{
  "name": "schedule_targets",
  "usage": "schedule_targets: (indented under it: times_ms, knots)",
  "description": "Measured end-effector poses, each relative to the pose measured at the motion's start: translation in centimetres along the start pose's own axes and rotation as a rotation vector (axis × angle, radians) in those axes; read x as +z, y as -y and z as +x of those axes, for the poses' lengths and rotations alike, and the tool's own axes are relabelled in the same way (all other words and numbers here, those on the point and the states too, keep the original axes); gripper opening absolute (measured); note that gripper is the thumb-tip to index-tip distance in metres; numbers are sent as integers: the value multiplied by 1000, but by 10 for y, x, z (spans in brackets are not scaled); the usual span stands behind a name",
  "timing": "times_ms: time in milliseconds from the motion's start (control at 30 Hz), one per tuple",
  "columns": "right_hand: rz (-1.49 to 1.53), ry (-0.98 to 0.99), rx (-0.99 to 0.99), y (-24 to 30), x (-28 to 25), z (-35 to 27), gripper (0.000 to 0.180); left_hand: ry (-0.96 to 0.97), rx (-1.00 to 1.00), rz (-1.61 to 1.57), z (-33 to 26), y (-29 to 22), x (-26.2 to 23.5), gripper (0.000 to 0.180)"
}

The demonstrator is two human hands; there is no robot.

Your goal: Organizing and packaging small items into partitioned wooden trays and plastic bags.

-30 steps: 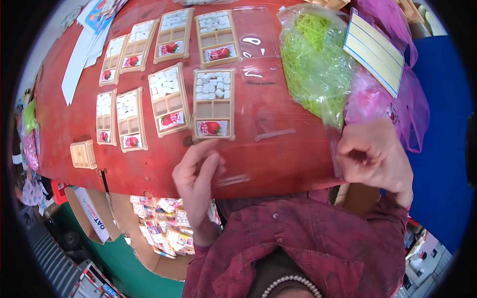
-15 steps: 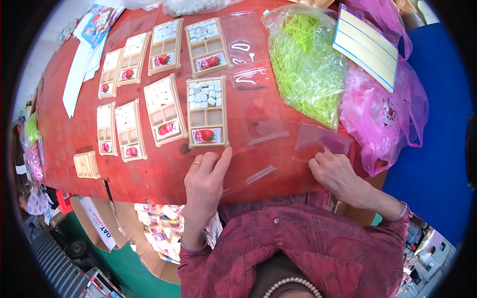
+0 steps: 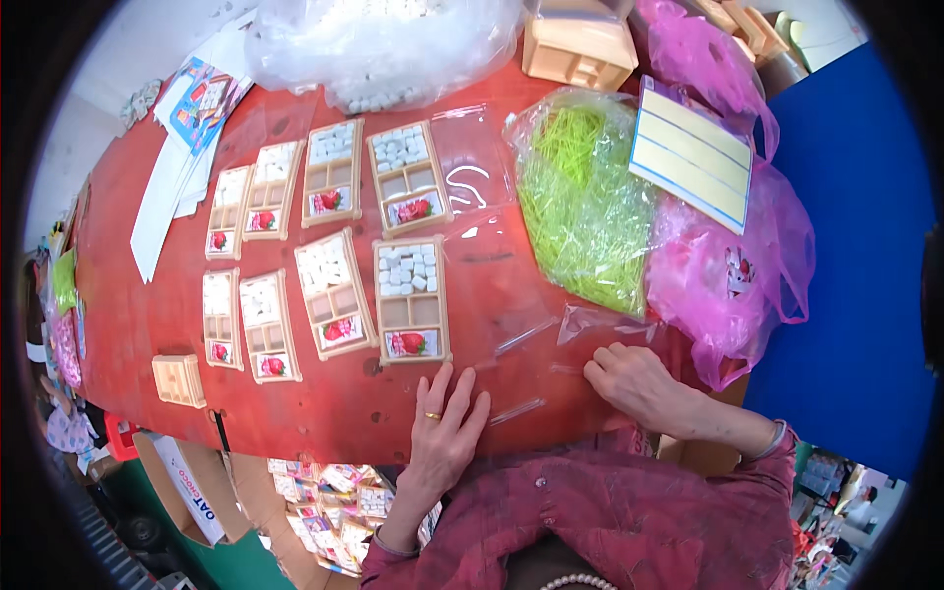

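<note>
I'm looking down on the red tabletop point(image 3: 128, 324), which runs wide across the view, and the biggest things on it sit at the far right: a clear bag of green shredded filler point(image 3: 580, 211) and a pink plastic bag point(image 3: 733, 270) with a lined card point(image 3: 693, 152) lying across both. Left of them I count 8 tan compartment trays, 4 in the far row and 4 in the near row; the nearest one point(image 3: 413, 300) lies with its long axis running away from me, white cubes in its far section and a strawberry picture at its near end.

Now the clear plastic sleeve point(image 3: 536, 329). It lies flat on the tabletop just right of that near tray, between the 2 hands, its long axis slanting from near-left up toward the green bag.

The right hand point(image 3: 639, 383) is the nearer one: its grip is closed, fingertips curled and pinching at the sleeve's near-right edge. The left hand point(image 3: 447, 423) lies open and flat, palm down, fingers spread and pointing at the near end of the tray, just short of touching it, holding nothing. So the sleeve lies up and left of the right hand's grip, and right of the left hand.
</note>
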State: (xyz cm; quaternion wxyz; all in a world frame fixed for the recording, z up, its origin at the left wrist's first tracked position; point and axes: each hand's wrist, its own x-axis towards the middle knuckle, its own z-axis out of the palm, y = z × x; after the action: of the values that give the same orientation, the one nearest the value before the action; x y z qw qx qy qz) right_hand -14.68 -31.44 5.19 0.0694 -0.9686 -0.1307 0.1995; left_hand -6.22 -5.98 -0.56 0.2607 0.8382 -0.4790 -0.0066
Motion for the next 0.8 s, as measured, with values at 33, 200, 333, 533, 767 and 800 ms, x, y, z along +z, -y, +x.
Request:
schedule_targets:
  times_ms: [33,200,333,533,767,800]
  knots:
    - [40,-17,-22,-3,-1,0,42,-2,4,5,2,1,-1,21]
    - [241,-69,-35,-25,-46,7,21,-131,-26,-88,10,2,-2,21]
    - [20,-303,76,-56,-101,30,10,-212,-104,-124,9,7,-2,21]
    - [-322,-920,118,-172,-168,121,34,-271,-169,-106,9,7,-13,18]
    - [-561,-1062,-28,-294,-204,208,41,-287,-233,-80,11,3,-22,18]
    - [-489,-970,27,-310,-202,220,52,-285,-258,-87,10,4,-22,19]
